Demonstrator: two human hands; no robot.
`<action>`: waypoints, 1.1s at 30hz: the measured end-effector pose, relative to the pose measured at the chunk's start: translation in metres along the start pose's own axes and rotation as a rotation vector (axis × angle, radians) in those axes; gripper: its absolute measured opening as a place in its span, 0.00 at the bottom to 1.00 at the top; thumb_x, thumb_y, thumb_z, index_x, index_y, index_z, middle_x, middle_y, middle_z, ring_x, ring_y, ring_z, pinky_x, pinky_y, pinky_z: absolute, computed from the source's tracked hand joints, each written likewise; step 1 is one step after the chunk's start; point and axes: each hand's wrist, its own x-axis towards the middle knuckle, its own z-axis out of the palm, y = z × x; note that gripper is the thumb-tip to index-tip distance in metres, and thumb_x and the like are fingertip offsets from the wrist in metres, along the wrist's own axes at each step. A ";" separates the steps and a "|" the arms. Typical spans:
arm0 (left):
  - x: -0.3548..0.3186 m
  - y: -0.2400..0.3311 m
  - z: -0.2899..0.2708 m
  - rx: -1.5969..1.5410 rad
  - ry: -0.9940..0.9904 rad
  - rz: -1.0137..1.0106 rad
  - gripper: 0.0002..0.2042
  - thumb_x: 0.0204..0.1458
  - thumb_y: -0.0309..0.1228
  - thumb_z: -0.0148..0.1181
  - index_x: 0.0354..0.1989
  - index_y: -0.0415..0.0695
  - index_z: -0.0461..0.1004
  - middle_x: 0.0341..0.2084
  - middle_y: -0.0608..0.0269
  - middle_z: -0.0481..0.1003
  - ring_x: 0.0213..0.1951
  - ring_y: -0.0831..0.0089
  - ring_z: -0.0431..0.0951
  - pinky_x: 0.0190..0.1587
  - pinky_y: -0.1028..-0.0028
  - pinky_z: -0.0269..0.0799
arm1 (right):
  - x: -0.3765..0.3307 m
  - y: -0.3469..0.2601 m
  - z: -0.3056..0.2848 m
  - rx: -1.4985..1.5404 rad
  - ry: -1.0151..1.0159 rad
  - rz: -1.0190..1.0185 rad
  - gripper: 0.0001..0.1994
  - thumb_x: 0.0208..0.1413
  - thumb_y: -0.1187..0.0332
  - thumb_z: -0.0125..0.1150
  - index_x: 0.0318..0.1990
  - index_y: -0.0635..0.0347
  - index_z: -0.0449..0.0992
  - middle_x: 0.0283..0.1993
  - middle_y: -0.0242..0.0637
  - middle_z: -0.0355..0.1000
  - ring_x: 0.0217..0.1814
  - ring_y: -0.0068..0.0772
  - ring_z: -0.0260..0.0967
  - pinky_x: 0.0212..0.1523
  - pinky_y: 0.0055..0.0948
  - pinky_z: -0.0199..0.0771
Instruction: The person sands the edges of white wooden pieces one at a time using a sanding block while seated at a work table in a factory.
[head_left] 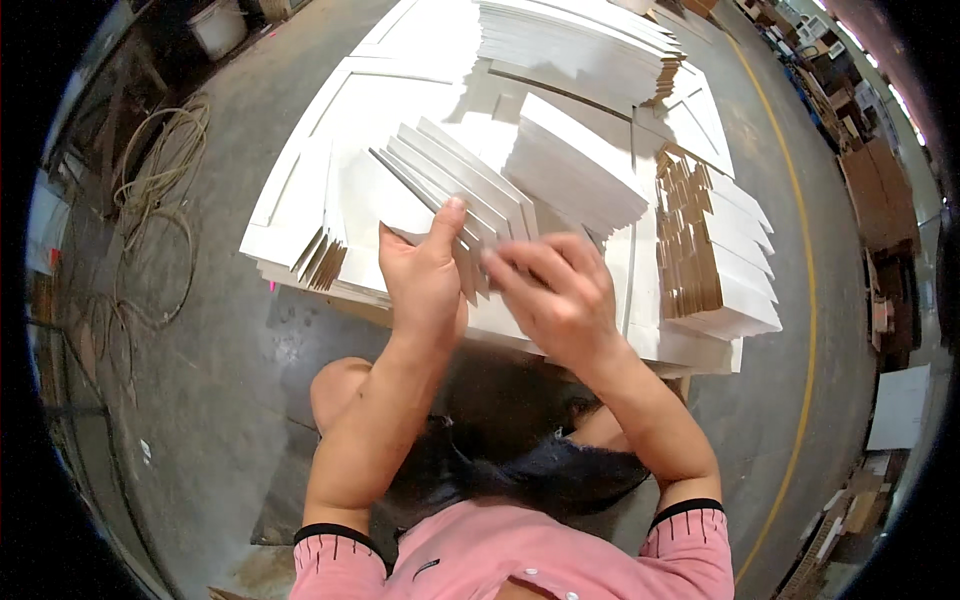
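A fanned bundle of white folded cardboard pieces [455,180] with brownish-grey undersides rises from my left hand [425,275]. That hand is closed around the bundle's lower end, its thumb pressed across the front. Against the near right edge of the fan is my right hand [562,298], fingers curled in and slightly blurred. Whether a piece is between its fingertips cannot be made out. Just beyond, a thick stack of white cardboard pieces [575,160] leans on the white tabletop [300,165].
To the right stand tightly packed cardboard pieces with brown edges [690,250]. A small bundle [325,255] sits at the table's left corner, and a long row [580,45] lies at the far side. Coiled hose [160,170] and a white bucket [217,28] are on the floor at left.
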 end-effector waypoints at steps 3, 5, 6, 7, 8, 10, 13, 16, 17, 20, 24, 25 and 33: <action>0.004 0.002 -0.005 0.101 0.002 0.059 0.25 0.58 0.21 0.59 0.64 0.37 0.59 0.54 0.56 0.70 0.53 0.66 0.73 0.57 0.67 0.72 | -0.030 -0.008 -0.019 0.028 -0.275 -0.005 0.12 0.43 0.71 0.70 0.39 0.51 0.84 0.39 0.25 0.77 0.35 0.31 0.69 0.36 0.31 0.70; 0.007 0.005 -0.005 0.075 0.012 0.070 0.22 0.58 0.19 0.60 0.60 0.38 0.62 0.51 0.58 0.72 0.51 0.70 0.74 0.56 0.69 0.71 | -0.038 -0.009 -0.026 0.035 -0.353 0.005 0.12 0.43 0.71 0.70 0.39 0.51 0.84 0.39 0.25 0.78 0.35 0.30 0.70 0.37 0.31 0.70; 0.005 0.004 -0.005 0.062 0.015 0.065 0.20 0.57 0.19 0.60 0.58 0.38 0.64 0.50 0.59 0.73 0.50 0.72 0.74 0.56 0.70 0.71 | -0.029 -0.007 -0.028 -0.017 -0.218 -0.009 0.12 0.45 0.69 0.65 0.40 0.47 0.82 0.40 0.22 0.76 0.37 0.29 0.71 0.36 0.31 0.69; 0.004 0.002 -0.003 0.050 0.005 0.053 0.20 0.57 0.18 0.60 0.58 0.38 0.64 0.50 0.59 0.73 0.50 0.72 0.74 0.56 0.70 0.71 | -0.020 -0.003 -0.023 -0.038 -0.121 -0.026 0.12 0.45 0.69 0.65 0.41 0.47 0.82 0.41 0.22 0.76 0.38 0.29 0.71 0.36 0.31 0.68; 0.003 0.000 -0.003 0.038 -0.005 0.041 0.20 0.57 0.18 0.60 0.58 0.38 0.64 0.50 0.59 0.73 0.50 0.72 0.74 0.56 0.70 0.71 | -0.010 0.001 -0.017 -0.058 -0.025 -0.044 0.13 0.46 0.69 0.65 0.42 0.47 0.83 0.42 0.22 0.76 0.39 0.29 0.71 0.37 0.31 0.68; 0.003 0.001 -0.002 0.033 -0.012 0.046 0.21 0.57 0.18 0.60 0.58 0.38 0.64 0.50 0.59 0.73 0.50 0.72 0.74 0.56 0.70 0.70 | 0.005 0.006 -0.002 -0.142 0.068 -0.118 0.15 0.46 0.68 0.65 0.44 0.47 0.84 0.46 0.20 0.76 0.43 0.28 0.71 0.39 0.30 0.66; 0.005 0.001 -0.004 0.051 0.000 0.082 0.21 0.57 0.18 0.60 0.58 0.37 0.64 0.50 0.59 0.73 0.50 0.72 0.74 0.56 0.71 0.70 | -0.005 0.002 0.010 -0.143 0.010 -0.096 0.14 0.46 0.67 0.66 0.43 0.47 0.84 0.46 0.19 0.76 0.43 0.28 0.71 0.40 0.31 0.66; 0.008 -0.001 -0.007 0.076 -0.006 0.119 0.22 0.57 0.18 0.60 0.59 0.37 0.63 0.51 0.58 0.73 0.51 0.70 0.74 0.56 0.70 0.71 | -0.037 -0.007 -0.014 -0.038 -0.295 -0.121 0.13 0.45 0.66 0.66 0.42 0.46 0.83 0.43 0.20 0.76 0.41 0.27 0.72 0.37 0.30 0.67; 0.009 0.000 -0.006 0.084 -0.008 0.126 0.23 0.57 0.18 0.59 0.61 0.37 0.62 0.51 0.56 0.72 0.52 0.68 0.74 0.56 0.69 0.71 | -0.043 -0.007 -0.017 0.009 -0.410 -0.134 0.13 0.45 0.66 0.66 0.41 0.46 0.83 0.42 0.21 0.76 0.40 0.26 0.72 0.37 0.30 0.68; 0.004 0.002 -0.006 0.107 0.002 0.067 0.24 0.58 0.18 0.59 0.62 0.37 0.60 0.52 0.55 0.72 0.52 0.66 0.74 0.57 0.68 0.72 | -0.022 -0.002 -0.017 0.013 -0.090 -0.054 0.11 0.45 0.69 0.66 0.38 0.45 0.84 0.40 0.21 0.75 0.38 0.25 0.72 0.36 0.31 0.70; -0.001 0.002 0.000 0.086 -0.007 -0.004 0.24 0.58 0.19 0.58 0.62 0.37 0.60 0.51 0.55 0.72 0.53 0.65 0.74 0.58 0.68 0.71 | 0.011 0.010 0.003 -0.091 0.086 -0.090 0.12 0.44 0.70 0.65 0.39 0.45 0.84 0.40 0.20 0.75 0.41 0.25 0.72 0.37 0.30 0.68; 0.000 0.001 -0.001 0.080 -0.024 -0.008 0.24 0.58 0.19 0.58 0.62 0.37 0.60 0.52 0.55 0.72 0.53 0.65 0.74 0.58 0.67 0.71 | 0.012 0.010 0.008 -0.121 0.087 -0.114 0.13 0.44 0.70 0.65 0.39 0.45 0.84 0.40 0.20 0.75 0.41 0.25 0.72 0.38 0.30 0.68; 0.006 0.008 -0.005 0.126 -0.001 0.069 0.24 0.58 0.19 0.58 0.63 0.36 0.60 0.51 0.56 0.72 0.53 0.67 0.74 0.57 0.67 0.71 | -0.024 -0.006 -0.020 -0.032 -0.227 -0.002 0.10 0.45 0.68 0.64 0.37 0.45 0.82 0.38 0.21 0.76 0.38 0.26 0.71 0.39 0.31 0.67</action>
